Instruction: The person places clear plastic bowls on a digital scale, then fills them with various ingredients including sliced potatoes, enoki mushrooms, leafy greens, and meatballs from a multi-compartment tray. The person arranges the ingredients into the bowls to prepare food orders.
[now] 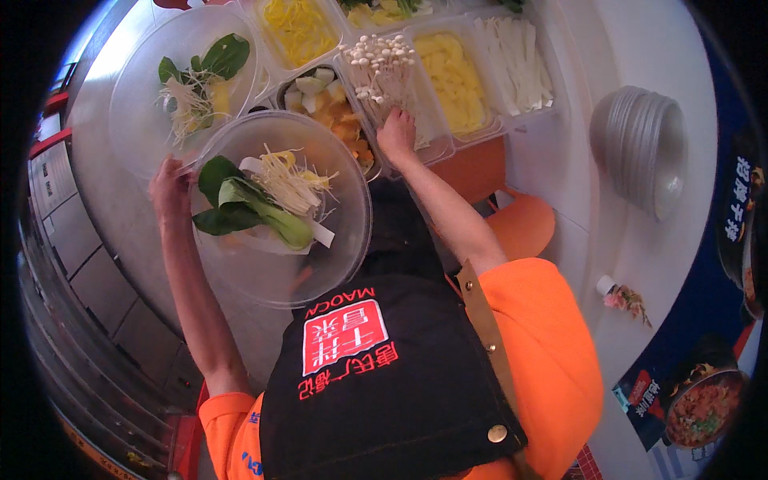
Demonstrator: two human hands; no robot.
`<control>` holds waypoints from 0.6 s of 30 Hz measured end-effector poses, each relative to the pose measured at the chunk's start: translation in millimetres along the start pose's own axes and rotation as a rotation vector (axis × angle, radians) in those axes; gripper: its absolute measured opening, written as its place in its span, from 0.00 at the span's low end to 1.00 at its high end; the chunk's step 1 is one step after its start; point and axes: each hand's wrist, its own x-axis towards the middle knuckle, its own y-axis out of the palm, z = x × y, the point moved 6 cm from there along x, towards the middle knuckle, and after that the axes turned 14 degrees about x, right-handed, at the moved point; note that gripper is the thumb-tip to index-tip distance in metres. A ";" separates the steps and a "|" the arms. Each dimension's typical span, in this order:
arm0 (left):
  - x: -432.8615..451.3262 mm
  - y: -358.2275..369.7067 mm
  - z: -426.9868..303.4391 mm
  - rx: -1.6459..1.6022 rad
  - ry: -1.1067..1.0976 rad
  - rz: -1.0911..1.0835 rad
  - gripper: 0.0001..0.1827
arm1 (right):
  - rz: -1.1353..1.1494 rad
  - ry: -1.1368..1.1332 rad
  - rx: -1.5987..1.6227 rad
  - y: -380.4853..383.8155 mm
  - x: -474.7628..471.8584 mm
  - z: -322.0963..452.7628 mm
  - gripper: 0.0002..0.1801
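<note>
My left hand [171,183] grips the rim of a translucent plastic bowl [258,276], tilted in front of the apron. In that bowl lie a green bok choy [264,210], enoki strands [291,183] and white strips. Overlapping its far edge is another clear bowl [129,120] with leaves and enoki. My right hand [397,135] has its fingers closed at the near part of the enoki mushrooms [381,66] in a plastic tub; whether strands are between the fingers is hidden. Beside this tub are one of yellow strips [450,78] and one of mixed pale and orange pieces [336,114].
Further tubs hold yellow shreds [300,30] and white strips [516,66]. Nested clear bowls [642,150] stand on the white curved counter [600,240] at right, near a small pink flower decoration [624,300]. An orange chair [522,222] is below the tubs.
</note>
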 end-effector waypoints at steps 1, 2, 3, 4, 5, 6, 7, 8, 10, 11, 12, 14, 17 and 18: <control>2.5 3.9 -2.6 -0.003 0.005 0.003 0.05 | -0.007 -0.023 -0.014 4.3 4.8 -7.0 0.16; 3.8 6.7 -4.6 0.000 0.006 0.006 0.05 | -0.016 -0.045 -0.029 7.3 9.2 -14.7 0.16; 3.7 6.5 -1.6 -0.051 -0.059 -0.031 0.05 | 0.102 0.026 0.015 7.1 15.7 -17.8 0.17; 0.4 5.5 3.9 -0.103 -0.128 -0.069 0.05 | 0.224 0.098 0.054 -2.9 20.9 -19.1 0.17; -1.5 6.4 4.1 -0.105 -0.126 -0.064 0.05 | 0.345 0.172 0.092 -9.9 22.5 -23.1 0.18; -1.9 10.1 1.1 -0.108 -0.122 -0.053 0.04 | 0.359 0.219 0.054 -18.3 26.7 -29.3 0.17; -2.3 13.4 -1.4 -0.110 -0.118 -0.043 0.04 | 0.270 0.195 0.064 -30.2 28.6 -29.4 0.16; -2.7 16.6 -4.0 -0.089 -0.101 -0.021 0.05 | 0.180 0.171 0.074 -41.9 27.7 -29.1 0.15; -4.1 20.3 -9.3 -0.042 -0.065 0.016 0.06 | 0.024 0.079 0.050 -66.3 18.0 -3.8 0.13; -4.6 20.4 -8.6 -0.043 -0.079 0.006 0.06 | -0.044 0.012 0.014 -75.3 6.9 17.3 0.13; -3.7 22.0 -10.4 -0.046 -0.088 -0.004 0.06 | -0.117 -0.057 -0.022 -80.3 3.4 33.7 0.12; -2.4 23.9 -14.0 0.014 -0.046 0.020 0.06 | 0.102 0.066 0.135 -47.9 -2.9 17.4 0.12; 0.3 25.4 -17.0 0.130 0.089 0.093 0.06 | 0.282 0.072 0.129 1.9 -8.8 -9.0 0.12; -1.0 25.6 -17.0 0.125 0.109 0.098 0.06 | 0.216 0.030 0.076 8.2 -8.5 -11.9 0.12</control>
